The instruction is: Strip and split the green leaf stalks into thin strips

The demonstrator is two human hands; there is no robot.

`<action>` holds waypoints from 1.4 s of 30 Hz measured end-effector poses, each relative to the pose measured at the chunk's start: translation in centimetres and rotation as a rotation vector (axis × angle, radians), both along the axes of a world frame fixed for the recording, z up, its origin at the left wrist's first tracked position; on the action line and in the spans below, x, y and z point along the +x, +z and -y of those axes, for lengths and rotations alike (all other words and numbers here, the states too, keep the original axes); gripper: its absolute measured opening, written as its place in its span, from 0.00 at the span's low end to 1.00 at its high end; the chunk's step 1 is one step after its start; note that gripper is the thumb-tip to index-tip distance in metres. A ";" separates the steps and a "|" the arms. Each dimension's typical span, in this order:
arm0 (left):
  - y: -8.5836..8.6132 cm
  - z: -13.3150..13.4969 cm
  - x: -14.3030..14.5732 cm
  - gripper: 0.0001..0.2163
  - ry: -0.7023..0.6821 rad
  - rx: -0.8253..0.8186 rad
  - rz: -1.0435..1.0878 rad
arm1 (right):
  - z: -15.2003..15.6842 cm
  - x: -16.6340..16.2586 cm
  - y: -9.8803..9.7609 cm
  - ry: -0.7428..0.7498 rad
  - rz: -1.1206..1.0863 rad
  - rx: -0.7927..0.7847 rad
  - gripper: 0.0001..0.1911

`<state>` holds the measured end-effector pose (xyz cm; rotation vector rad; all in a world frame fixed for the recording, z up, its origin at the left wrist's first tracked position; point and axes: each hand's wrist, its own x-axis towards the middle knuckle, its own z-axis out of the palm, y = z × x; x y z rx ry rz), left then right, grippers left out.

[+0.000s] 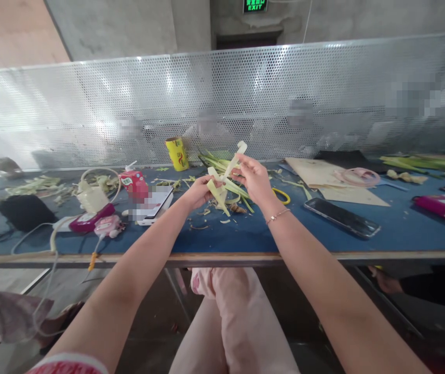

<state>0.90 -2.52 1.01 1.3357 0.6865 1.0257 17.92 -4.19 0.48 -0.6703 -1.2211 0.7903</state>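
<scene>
Both my hands are raised over the blue table (245,234) and work on a small woven piece of pale green leaf strips (222,187). My left hand (199,191) is closed on its lower left part, fingers pinched. Fingers of my right hand (254,177) pinch a pale strip (237,156) that sticks up from the piece. A thin bracelet sits on my right wrist. More loose green leaf strips (216,162) lie on the table just behind my hands, and small trimmings (206,221) are scattered below them.
A black phone (342,217) lies right of my hands, with brown card sheets (323,179) and a pink ring (356,176) beyond. A yellow can (177,153) stands at the back. Left are a white phone (154,205), pink gadgets (92,221), cables, a black pouch (25,212). A perforated metal screen (222,98) backs the table.
</scene>
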 end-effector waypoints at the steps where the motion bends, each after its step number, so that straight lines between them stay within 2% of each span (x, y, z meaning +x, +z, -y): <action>1: 0.0 0.0 0.0 0.12 0.003 -0.001 0.002 | 0.0 0.0 0.0 -0.002 0.007 0.007 0.20; 5: 0.2 0.1 0.0 0.10 0.012 -0.005 0.007 | -0.2 0.0 -0.1 0.001 0.005 0.009 0.19; 10: 0.2 0.3 0.1 0.11 0.012 -0.003 0.007 | 0.0 -0.1 -0.3 0.001 0.043 -0.034 0.30; 12: 0.2 0.3 0.1 0.11 0.009 0.001 0.006 | 0.1 -0.2 -0.3 0.026 0.048 -0.054 0.32; 15: 0.1 0.3 0.1 0.11 0.008 -0.005 -0.005 | 0.3 -0.6 -0.2 0.045 0.033 -0.046 0.29; 19: -0.1 0.1 0.1 0.09 0.000 -0.030 -0.020 | 0.7 -0.9 0.1 0.032 0.085 0.036 0.19; 24: -0.3 0.0 0.1 0.04 -0.043 -0.061 -0.054 | 1.6 -1.2 0.3 -0.015 0.133 0.067 0.19; 29: 0.1 0.6 0.3 0.02 -0.065 -0.126 -0.095 | 1.8 -1.3 0.4 0.067 0.160 0.009 0.18; 32: 0.2 0.7 0.4 0.03 -0.068 -0.142 -0.086 | 1.4 -1.1 0.2 0.142 0.167 -0.003 0.11; 34: 0.0 0.5 0.3 0.04 -0.069 -0.138 -0.080 | 1.1 -0.9 0.0 0.176 0.192 0.001 0.13; 37: -0.2 0.2 0.2 0.05 -0.087 -0.125 -0.078 | 0.7 -0.8 -0.3 0.149 0.219 -0.013 0.18; 42: -0.4 0.1 0.2 0.04 -0.098 -0.128 -0.085 | 0.6 -0.9 -0.3 0.129 0.122 -0.082 0.16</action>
